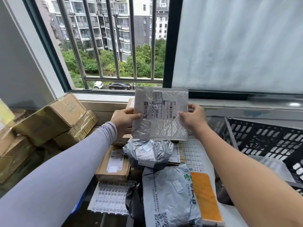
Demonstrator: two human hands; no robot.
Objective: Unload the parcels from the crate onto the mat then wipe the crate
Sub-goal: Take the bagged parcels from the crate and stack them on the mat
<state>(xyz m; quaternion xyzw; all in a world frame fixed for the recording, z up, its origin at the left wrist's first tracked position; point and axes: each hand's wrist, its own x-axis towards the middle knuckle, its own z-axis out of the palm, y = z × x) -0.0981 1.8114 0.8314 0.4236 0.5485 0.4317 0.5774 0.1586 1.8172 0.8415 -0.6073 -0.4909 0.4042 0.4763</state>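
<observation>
Both my hands hold a flat clear bubble-wrap parcel [160, 113] upright in front of the window sill. My left hand [125, 119] grips its left edge with the thumb across the front. My right hand [192, 116] pinches its right edge. Below lies a white gridded mat [193, 151] carrying a crumpled silver bag parcel [147, 153], a brown carton [114, 163], a grey China Post mailer [170, 195], a black bag [134, 200] and an orange-topped sponge [205, 194]. The black slotted crate [265, 140] stands to the right.
Stacked taped cardboard boxes [49, 122] fill the left side under the window. More cartons [131, 102] sit against the sill behind the held parcel. The barred window [114, 46] and frosted pane [237, 46] close off the far side.
</observation>
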